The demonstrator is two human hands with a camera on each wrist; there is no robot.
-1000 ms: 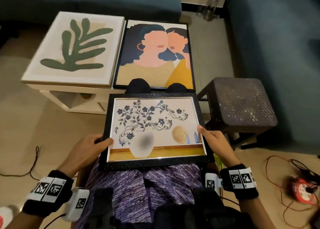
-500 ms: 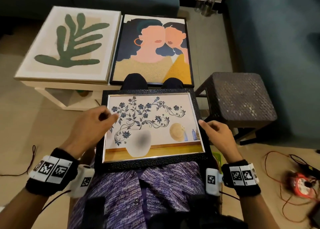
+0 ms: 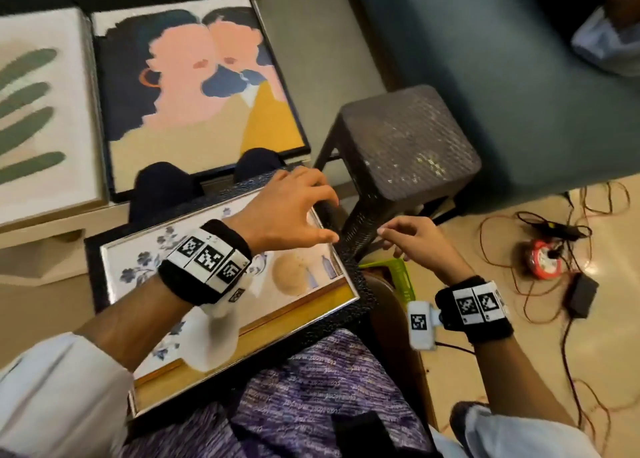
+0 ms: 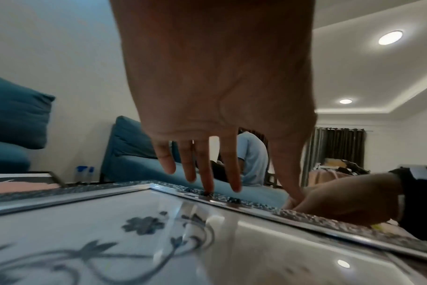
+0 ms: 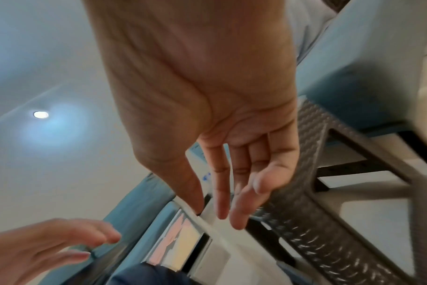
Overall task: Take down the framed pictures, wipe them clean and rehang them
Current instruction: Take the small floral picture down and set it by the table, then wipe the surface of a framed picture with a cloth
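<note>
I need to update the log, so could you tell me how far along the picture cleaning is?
Done: three pictures are down. The leaf print and the portrait lie on the low table.
In hand: the flower picture rests on the lap; the left hand reaches across to its right edge, beside the empty right hand.
Left: no cloth shows, so I cannot tell whether any have been wiped; none are rehung.

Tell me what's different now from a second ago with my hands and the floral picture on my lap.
The left hand left the floral picture's left edge and reached across the glass to its far right corner, fingers spread, fingertips at the frame. The right hand let go of the right edge and now hangs open beside it, near the stool. The picture remains on the lap; the two other pictures stay put.
</note>
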